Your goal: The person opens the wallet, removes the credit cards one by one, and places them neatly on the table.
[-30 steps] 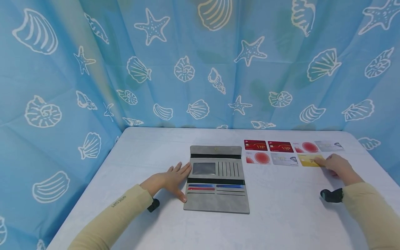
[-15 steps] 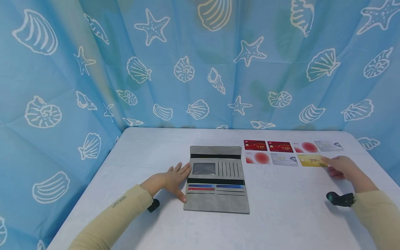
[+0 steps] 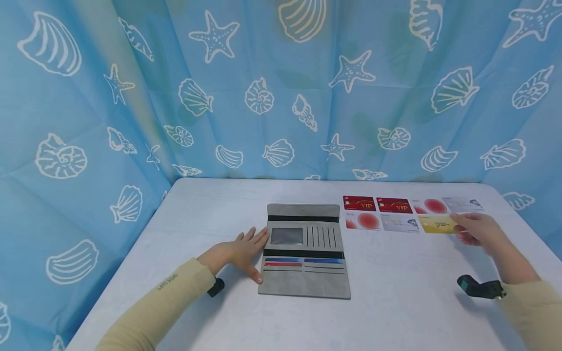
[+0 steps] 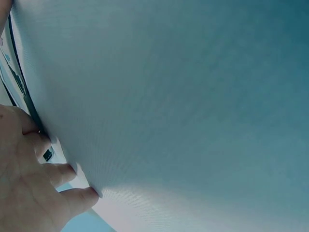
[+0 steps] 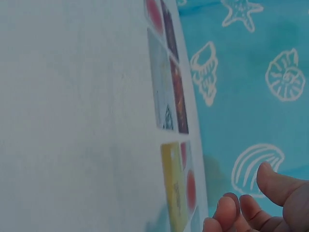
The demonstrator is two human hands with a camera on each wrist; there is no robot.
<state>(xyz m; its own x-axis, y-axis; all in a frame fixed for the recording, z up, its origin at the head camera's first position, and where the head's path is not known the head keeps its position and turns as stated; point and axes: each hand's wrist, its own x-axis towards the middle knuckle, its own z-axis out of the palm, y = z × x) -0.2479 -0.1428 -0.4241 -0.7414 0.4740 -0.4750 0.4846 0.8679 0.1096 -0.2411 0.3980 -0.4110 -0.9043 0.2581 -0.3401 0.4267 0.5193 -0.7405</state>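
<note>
Hd view: R hand (image 3: 482, 231) overlaps yellow card (image 3: 437, 224); R-wrist: gap.

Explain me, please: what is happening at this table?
A person's left hand rests at the left edge of an open grey wallet, which shows two blue cards and a red one. The right hand is at the right end of a gold card; its grip is unclear. Seven loose cards, gold included, lie in two rows.

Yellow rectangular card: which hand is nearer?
Right: the right hand is at the right end of the yellow rectangular card; the left hand is farther left, at the left edge of the open grey wallet.
</note>
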